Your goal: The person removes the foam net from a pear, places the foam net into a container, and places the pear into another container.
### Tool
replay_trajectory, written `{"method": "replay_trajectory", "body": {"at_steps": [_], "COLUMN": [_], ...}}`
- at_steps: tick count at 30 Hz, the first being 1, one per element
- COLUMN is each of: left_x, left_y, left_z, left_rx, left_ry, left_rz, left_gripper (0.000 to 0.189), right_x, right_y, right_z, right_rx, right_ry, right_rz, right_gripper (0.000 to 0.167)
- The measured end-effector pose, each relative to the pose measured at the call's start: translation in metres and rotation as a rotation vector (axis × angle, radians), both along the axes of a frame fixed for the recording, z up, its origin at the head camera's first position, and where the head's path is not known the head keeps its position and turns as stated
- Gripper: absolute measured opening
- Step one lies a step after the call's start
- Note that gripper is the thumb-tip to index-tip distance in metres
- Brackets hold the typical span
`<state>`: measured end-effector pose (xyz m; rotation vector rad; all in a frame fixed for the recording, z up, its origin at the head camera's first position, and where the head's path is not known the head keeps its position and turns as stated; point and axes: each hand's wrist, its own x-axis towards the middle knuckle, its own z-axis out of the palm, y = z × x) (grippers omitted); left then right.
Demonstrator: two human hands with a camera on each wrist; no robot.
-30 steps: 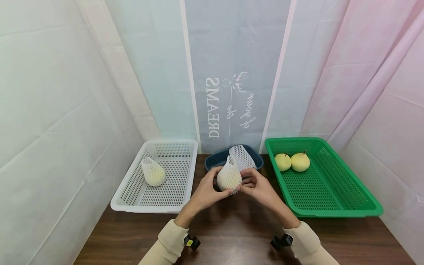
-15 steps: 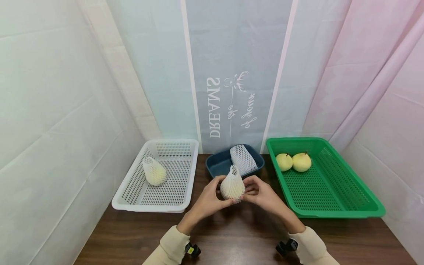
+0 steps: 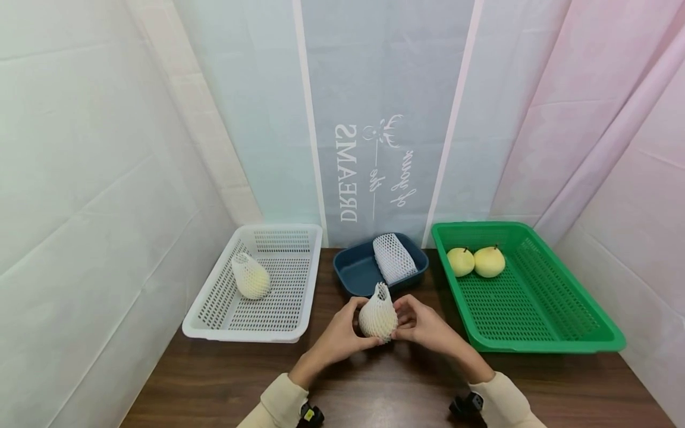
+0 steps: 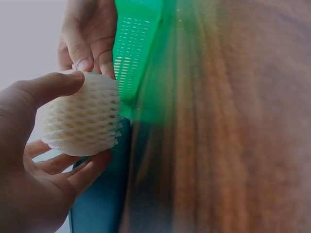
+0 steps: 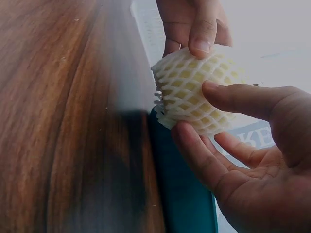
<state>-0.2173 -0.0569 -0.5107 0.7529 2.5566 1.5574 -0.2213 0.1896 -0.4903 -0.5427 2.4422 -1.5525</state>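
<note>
A pear in a white foam net sleeve (image 3: 378, 318) is held between both hands in front of the blue tray, its gathered net end pointing up. My left hand (image 3: 343, 330) grips it from the left, thumb across the near side and fingers beneath, as the left wrist view shows. From the other side my right hand (image 3: 423, 324) pinches the netted pear (image 5: 194, 87) between thumb and fingers. Pale yellow skin shows through the mesh. Behind it, the blue tray (image 3: 353, 273) holds flattened white foam nets (image 3: 394, 258).
At left, a white basket (image 3: 307, 297) contains one netted pear (image 3: 251, 278). The green basket (image 3: 540, 345) on the right has two bare pears, a left one (image 3: 461, 262) and a right one (image 3: 489, 262). All stand on a brown wooden table (image 3: 374, 392) before a hanging cloth.
Both hands have drawn the netted pear toward the body and slightly right, away from the blue tray. More of the tray now shows. Both hands have kept their hold.
</note>
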Motion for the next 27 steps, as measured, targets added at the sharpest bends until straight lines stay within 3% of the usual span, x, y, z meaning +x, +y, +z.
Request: {"method": "replay_trajectory", "body": {"at_steps": [5, 13, 27], "left_x": [0.001, -0.002, -0.004], "left_y": [0.001, 0.002, 0.002], "left_z": [-0.005, -0.017, -0.021], "left_rx": [-0.011, -0.018, -0.07], "left_ry": [-0.018, -0.051, -0.045], "left_rz": [-0.019, -0.043, -0.078], "left_gripper": [0.076, 0.076, 0.086], "right_x": [0.001, 0.002, 0.001], "right_y": [0.001, 0.003, 0.004], "right_z": [-0.003, -0.009, -0.014], "right_rx": [0.025, 0.087, 0.101], "right_ry": [-0.019, 0.031, 0.048], "right_rz": [0.013, 0.025, 0.043], "right_gripper": [0.051, 0.05, 0.05]}}
